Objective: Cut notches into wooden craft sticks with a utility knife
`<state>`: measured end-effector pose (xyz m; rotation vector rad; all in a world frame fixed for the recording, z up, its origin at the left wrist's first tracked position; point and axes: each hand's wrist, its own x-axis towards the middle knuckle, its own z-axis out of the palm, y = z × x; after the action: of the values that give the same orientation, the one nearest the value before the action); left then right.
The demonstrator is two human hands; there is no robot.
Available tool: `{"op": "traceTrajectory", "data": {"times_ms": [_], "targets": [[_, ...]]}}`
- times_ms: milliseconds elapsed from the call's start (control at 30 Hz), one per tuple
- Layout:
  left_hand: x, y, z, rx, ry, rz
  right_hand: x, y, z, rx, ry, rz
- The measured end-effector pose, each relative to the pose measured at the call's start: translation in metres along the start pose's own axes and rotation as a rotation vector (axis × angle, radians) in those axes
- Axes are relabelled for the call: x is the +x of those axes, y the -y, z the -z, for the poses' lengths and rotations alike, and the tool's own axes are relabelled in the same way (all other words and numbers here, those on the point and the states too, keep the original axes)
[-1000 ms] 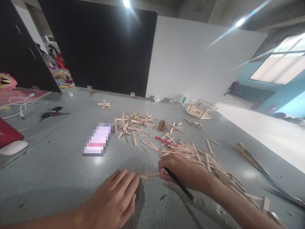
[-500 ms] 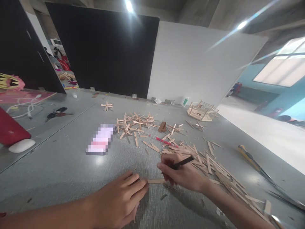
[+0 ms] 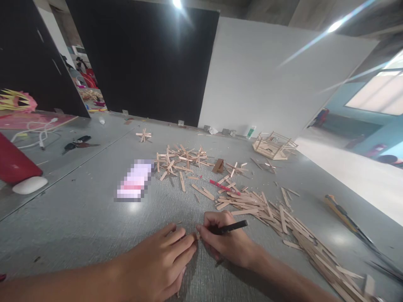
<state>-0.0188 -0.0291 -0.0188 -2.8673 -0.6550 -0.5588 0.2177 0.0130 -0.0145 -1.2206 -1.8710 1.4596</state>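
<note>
My left hand [image 3: 163, 260] presses down on the grey table at the bottom centre, fingers together over a thin wooden stick that is mostly hidden. Just to its right, my right hand [image 3: 228, 241] is closed around a black pen [image 3: 233, 227], whose rear end points right. The fingertips of both hands nearly meet, with a small bit of the stick [image 3: 198, 236] showing between them. Beyond the right hand lies a long pile of flat wooden sticks [image 3: 252, 200], with a red pen [image 3: 220, 185] at its far edge.
A pixelated phone-like item [image 3: 135, 180] lies left of centre. Crossed sticks [image 3: 185, 157] stand behind it. A wooden frame model [image 3: 273, 147] is at the back right, and a yellow-handled tool [image 3: 341, 214] at right. Keys [image 3: 78, 144] and a white mouse [image 3: 30, 185] are at left.
My right hand has moved left with the black pen, up against my left hand, covering the stick length that showed between them. The view has shifted slightly.
</note>
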Motion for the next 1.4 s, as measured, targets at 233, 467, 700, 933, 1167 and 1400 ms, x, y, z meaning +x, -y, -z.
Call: {"op": "traceTrajectory", "data": {"times_ms": [233,467,700,933,1167,1400], "targets": [[-0.0086,-0.0062,-0.0011,0.126,-0.162,-0.213,0.0015,-0.0074,0.0003,0.016,-0.007,0.0],[-0.0055,-0.0024,0.0032,0.097,-0.104,-0.154,0.0013,-0.0068,-0.0004,0.026,-0.021,0.01],[-0.0071,-0.0029,0.0019,0.098,-0.142,-0.186,0.0005,-0.0057,-0.0002,0.029,-0.02,-0.004],[-0.0029,-0.0032,0.0045,0.123,-0.18,-0.192,0.001,-0.0065,-0.0011,0.013,-0.024,-0.009],[-0.0034,-0.0033,0.0029,0.136,-0.175,-0.191,0.0007,-0.0027,-0.0016,-0.001,-0.025,-0.003],[-0.0044,-0.0041,0.0018,0.125,-0.18,-0.195,0.0016,-0.0053,-0.0013,0.014,-0.015,0.013]]}}
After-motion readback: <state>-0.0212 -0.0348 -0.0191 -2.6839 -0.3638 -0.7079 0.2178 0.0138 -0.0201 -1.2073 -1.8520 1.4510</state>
